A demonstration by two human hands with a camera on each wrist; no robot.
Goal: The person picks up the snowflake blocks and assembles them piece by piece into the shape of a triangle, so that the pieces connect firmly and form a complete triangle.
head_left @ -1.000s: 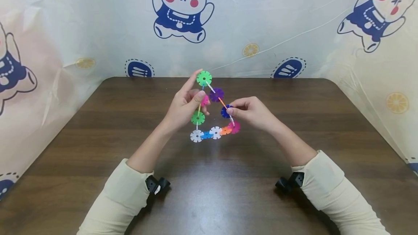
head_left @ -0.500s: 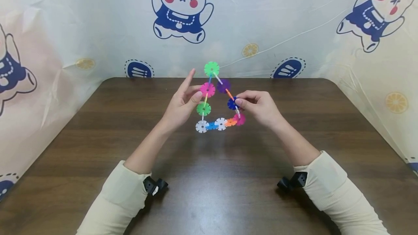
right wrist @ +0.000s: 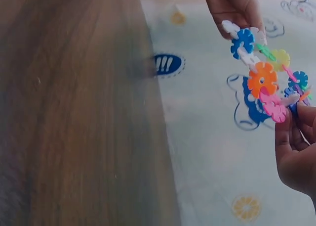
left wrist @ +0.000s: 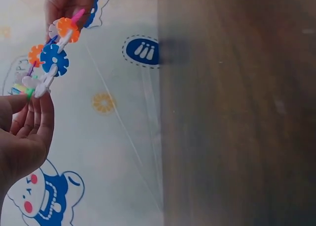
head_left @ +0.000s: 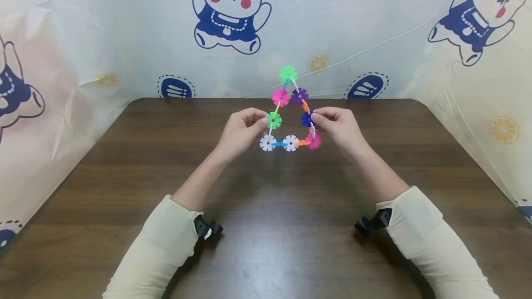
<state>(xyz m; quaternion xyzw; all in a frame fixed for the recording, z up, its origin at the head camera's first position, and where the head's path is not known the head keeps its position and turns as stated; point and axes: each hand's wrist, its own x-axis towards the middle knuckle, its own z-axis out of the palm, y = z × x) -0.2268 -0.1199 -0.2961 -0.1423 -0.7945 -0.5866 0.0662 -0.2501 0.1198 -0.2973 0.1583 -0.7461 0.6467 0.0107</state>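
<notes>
Notched plastic discs in several colours are linked into a triangle [head_left: 280, 98], held up above the table with its light green disc at the top. My left hand [head_left: 243, 132] pinches the green disc [head_left: 273, 120] on the triangle's left side between thumb and fingers. On the right side, my right hand [head_left: 341, 129] pinches the dark blue disc [head_left: 307, 118]. White, blue, white, orange and pink discs form the bottom row. In the left wrist view, a blue disc [left wrist: 54, 60] faces the camera; an orange disc [right wrist: 262, 79] does so in the right wrist view.
A dark wooden table [head_left: 266, 225] lies under both arms. Behind it hangs a pale sheet [head_left: 145, 26] printed with bears and orange slices. Small black cameras are strapped at both wrists, by the cream sleeves [head_left: 160, 243].
The linked discs have risen and shifted right, standing more upright. My left hand has let go of the pink disc area and now pinches the green disc below it. My right hand has moved up.
</notes>
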